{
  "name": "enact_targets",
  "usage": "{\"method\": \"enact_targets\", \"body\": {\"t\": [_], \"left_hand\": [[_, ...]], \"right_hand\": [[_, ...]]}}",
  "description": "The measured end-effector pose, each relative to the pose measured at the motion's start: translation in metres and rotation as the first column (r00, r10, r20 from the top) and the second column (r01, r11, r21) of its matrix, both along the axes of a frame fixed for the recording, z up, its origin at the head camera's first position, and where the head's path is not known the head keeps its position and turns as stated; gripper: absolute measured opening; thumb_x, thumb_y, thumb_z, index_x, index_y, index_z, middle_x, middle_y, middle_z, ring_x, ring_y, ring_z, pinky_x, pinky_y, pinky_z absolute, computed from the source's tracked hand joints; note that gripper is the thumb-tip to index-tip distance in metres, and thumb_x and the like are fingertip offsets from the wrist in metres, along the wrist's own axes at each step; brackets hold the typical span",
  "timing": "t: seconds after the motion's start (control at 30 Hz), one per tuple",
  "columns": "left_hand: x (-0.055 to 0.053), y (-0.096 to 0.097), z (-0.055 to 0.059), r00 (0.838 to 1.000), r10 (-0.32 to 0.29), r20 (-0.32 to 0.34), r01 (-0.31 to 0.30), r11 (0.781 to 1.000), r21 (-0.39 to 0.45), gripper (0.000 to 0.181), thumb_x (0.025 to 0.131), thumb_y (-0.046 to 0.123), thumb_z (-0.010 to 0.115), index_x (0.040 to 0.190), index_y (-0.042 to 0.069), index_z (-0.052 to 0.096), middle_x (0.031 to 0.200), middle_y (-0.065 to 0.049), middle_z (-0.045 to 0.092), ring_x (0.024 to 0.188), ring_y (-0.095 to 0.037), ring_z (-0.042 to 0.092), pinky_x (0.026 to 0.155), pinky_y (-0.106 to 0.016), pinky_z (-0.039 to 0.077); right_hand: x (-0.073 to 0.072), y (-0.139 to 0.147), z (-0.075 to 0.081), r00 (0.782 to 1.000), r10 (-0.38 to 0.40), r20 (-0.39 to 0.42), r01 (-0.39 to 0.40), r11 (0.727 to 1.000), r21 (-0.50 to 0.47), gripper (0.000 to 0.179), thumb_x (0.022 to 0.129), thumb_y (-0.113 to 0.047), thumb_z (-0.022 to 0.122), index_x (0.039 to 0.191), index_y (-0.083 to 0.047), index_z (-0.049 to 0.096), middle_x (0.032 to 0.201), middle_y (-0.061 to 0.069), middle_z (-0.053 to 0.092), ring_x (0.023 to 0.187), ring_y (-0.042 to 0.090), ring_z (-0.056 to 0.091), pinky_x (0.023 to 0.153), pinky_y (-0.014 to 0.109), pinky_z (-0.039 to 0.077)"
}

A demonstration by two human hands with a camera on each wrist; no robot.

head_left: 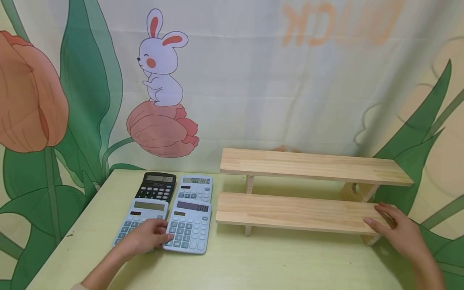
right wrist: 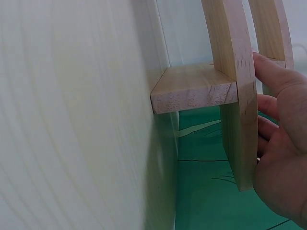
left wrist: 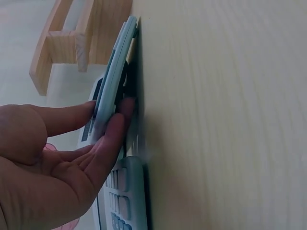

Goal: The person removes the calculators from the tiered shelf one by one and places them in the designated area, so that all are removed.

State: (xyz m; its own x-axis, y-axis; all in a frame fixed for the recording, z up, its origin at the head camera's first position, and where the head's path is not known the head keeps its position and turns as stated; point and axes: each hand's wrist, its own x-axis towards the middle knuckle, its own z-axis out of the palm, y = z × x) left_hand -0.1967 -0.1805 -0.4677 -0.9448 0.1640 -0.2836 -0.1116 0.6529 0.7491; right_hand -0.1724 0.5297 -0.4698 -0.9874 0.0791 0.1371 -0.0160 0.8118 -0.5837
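Note:
At the front right of a group of calculators, a pale blue calculator is pinched at its lower left corner by my left hand. In the left wrist view the thumb lies on its key face and fingers reach under it; this calculator tilts, its near edge off the table. My right hand rests on the right end of the lower board of a two-tier wooden shelf. The right wrist view shows the hand against that board's upper face, with no fingers wrapped beneath it.
Left of the held calculator lies another pale calculator, partly covered by my left hand. Behind are a black calculator and a further pale one. The shelf's upper board stands at the back, before a printed curtain.

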Motion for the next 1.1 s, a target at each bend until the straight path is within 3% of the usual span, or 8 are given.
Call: {"method": "enact_targets", "body": {"t": [0.3,0.6,0.9,1.1], "left_hand": [[0.003,0.004,0.006,0.995,-0.033,-0.098,0.019,0.99,-0.14,0.046,0.094,0.012,0.081,0.129,-0.011,0.064,0.096,-0.004,0.067,0.084,-0.017,0.063,0.072,-0.033,0.057],[0.008,0.002,0.008,0.993,-0.024,-0.119,0.006,0.989,-0.146,0.037,0.093,0.009,0.079,0.123,-0.01,0.068,0.093,-0.004,0.068,0.083,-0.016,0.065,0.073,-0.034,0.058],[0.01,0.004,0.012,0.983,-0.066,-0.17,0.023,0.97,-0.243,0.043,0.092,0.019,0.084,0.12,-0.009,0.068,0.098,-0.004,0.075,0.091,-0.022,0.071,0.084,-0.046,0.06],[0.012,0.004,0.019,0.985,-0.025,-0.17,-0.011,0.978,-0.208,0.049,0.094,0.02,0.082,0.127,-0.012,0.065,0.101,-0.005,0.077,0.096,-0.025,0.073,0.086,-0.046,0.061]], "right_hand": [[0.001,0.0,0.002,1.0,0.007,0.008,-0.007,1.0,-0.003,0.077,0.105,-0.043,0.067,0.156,0.009,0.041,0.163,0.04,0.025,0.143,0.068,0.027,0.107,0.084,0.023],[0.003,0.0,0.001,1.0,0.01,0.007,-0.01,1.0,-0.009,0.078,0.105,-0.042,0.068,0.156,0.009,0.04,0.164,0.04,0.024,0.142,0.068,0.029,0.108,0.084,0.022],[0.002,0.001,-0.001,1.0,0.005,-0.011,-0.005,1.0,0.005,0.077,0.104,-0.042,0.069,0.156,0.009,0.042,0.163,0.04,0.027,0.142,0.068,0.03,0.106,0.084,0.024],[0.002,-0.001,0.001,1.0,0.008,-0.017,-0.008,1.0,0.001,0.077,0.104,-0.042,0.069,0.155,0.009,0.042,0.162,0.04,0.028,0.141,0.068,0.031,0.106,0.083,0.026]]}}
